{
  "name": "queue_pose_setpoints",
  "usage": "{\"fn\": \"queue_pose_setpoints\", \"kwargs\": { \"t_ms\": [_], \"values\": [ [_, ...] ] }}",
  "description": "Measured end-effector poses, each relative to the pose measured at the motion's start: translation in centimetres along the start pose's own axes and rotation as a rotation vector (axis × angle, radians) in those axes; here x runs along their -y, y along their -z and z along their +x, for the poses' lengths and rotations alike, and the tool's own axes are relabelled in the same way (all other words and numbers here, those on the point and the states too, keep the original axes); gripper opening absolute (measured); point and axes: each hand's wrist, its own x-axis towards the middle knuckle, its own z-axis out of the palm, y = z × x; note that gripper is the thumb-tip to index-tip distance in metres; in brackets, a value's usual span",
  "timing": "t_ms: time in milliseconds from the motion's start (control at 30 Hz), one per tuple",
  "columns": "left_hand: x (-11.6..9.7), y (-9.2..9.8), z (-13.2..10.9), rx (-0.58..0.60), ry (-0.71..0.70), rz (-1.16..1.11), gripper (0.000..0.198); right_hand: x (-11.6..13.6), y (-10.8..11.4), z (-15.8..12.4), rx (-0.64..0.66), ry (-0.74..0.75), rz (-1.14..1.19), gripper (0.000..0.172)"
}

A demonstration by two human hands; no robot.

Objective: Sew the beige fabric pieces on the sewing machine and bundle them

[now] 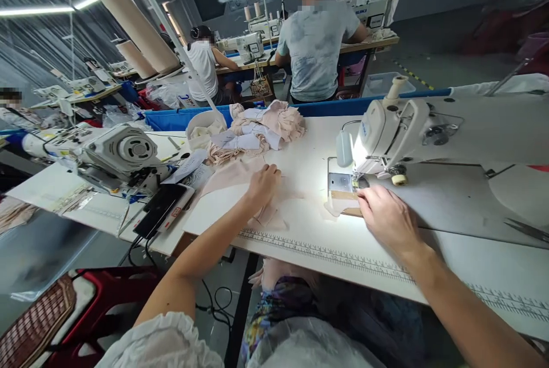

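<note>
My left hand (262, 184) rests on a pale pink piece of fabric (234, 176) lying flat on the white sewing table (300, 242), with its fingers curled down onto the cloth. My right hand (386, 216) lies palm down beside the needle plate (341, 184) of the white sewing machine (398, 133), fingers pressed on a small piece of pale fabric (334, 206) under the machine's lamp. Whether the fingertips pinch the cloth is hidden.
A heap of pink and white fabric pieces (257, 127) lies at the table's far side. To the left stand another machine (120, 153) and a black phone (160, 208). Scissors (527, 229) lie at the right. Two people sit sewing at benches behind.
</note>
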Motion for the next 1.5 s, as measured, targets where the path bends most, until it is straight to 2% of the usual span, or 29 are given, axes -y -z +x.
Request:
{"fn": "queue_pose_setpoints", "kwargs": {
  "t_ms": [100, 200, 267, 333, 367, 400, 433, 467, 533, 633, 667, 733, 833, 967, 1033, 1133, 1267, 1367, 1500],
  "values": [
    [-0.5, -0.7, 0.3, -0.043, 0.048, -0.041, 0.023, -0.8, 0.0, -0.4, -0.029, -0.016, 0.056, 0.026],
    [1.2, 0.0, 0.7, -0.190, 0.189, -0.359, 0.012, -1.5, 0.3, -0.8, -0.032, -0.051, 0.075, 0.026],
    [3.6, 1.7, 0.9, -0.398, 0.346, -0.676, 0.011, -1.9, 0.6, -1.1, -0.026, -0.061, 0.096, 0.027],
    [6.2, 4.0, 0.4, -0.675, 0.475, -0.926, 0.015, -2.1, 1.1, -1.4, -0.029, -0.056, 0.126, 0.028],
    [7.2, 5.1, -0.1, -0.785, 0.487, -1.003, 0.017, -2.1, 1.3, -1.5, -0.041, -0.043, 0.141, 0.029],
    [7.8, 6.2, -0.7, -0.842, 0.476, -1.042, 0.019, -2.0, 1.6, -1.7, -0.058, -0.026, 0.154, 0.030],
    [7.9, 7.0, -1.5, -0.829, 0.436, -1.055, 0.021, -1.9, 1.8, -1.8, -0.076, -0.005, 0.165, 0.031],
    [7.5, 7.5, -2.3, -0.762, 0.383, -1.056, 0.022, -1.6, 2.1, -1.9, -0.086, 0.020, 0.176, 0.031],
    [5.5, 7.6, -3.8, -0.485, 0.238, -1.039, 0.022, -1.1, 2.6, -2.1, -0.062, 0.075, 0.206, 0.032],
    [1.0, 5.7, -4.9, -0.033, 0.013, -0.960, 0.021, -0.4, 3.1, -2.3, 0.033, 0.159, 0.256, 0.035],
    [-0.4, 4.8, -4.7, 0.061, -0.037, -0.919, 0.021, -0.2, 3.3, -2.3, 0.059, 0.182, 0.262, 0.036],
    [-2.3, 2.9, -3.6, 0.157, -0.084, -0.837, 0.021, -0.1, 3.3, -2.4, 0.086, 0.216, 0.242, 0.037],
    [-3.0, 1.1, -0.9, 0.175, -0.068, -0.748, 0.019, -0.2, 3.1, -2.5, 0.072, 0.273, 0.154, 0.036],
    [-2.8, 1.6, 1.3, 0.125, -0.032, -0.688, 0.021, -0.2, 2.5, -2.4, 0.039, 0.336, 0.046, 0.034],
    [-4.0, 2.2, 1.4, 0.151, -0.098, -0.725, 0.020, 0.0, 2.4, -2.4, 0.033, 0.332, 0.007, 0.035],
    [-7.1, 2.6, 1.4, 0.240, -0.231, -0.884, 0.015, 0.2, 2.5, -2.5, 0.060, 0.319, -0.036, 0.036],
    [-10.5, 1.8, 2.6, 0.362, -0.224, -1.019, 0.015, 0.4, 2.9, -2.5, 0.153, 0.281, -0.065, 0.034],
    [-11.6, 0.5, 3.5, 0.333, -0.197, -0.958, 0.019, 0.6, 3.1, -2.4, 0.191, 0.257, -0.063, 0.033],
    [-11.8, -0.7, 3.7, 0.305, -0.195, -0.919, 0.019, 0.7, 3.1, -2.4, 0.221, 0.222, -0.049, 0.038]
  ]
}}
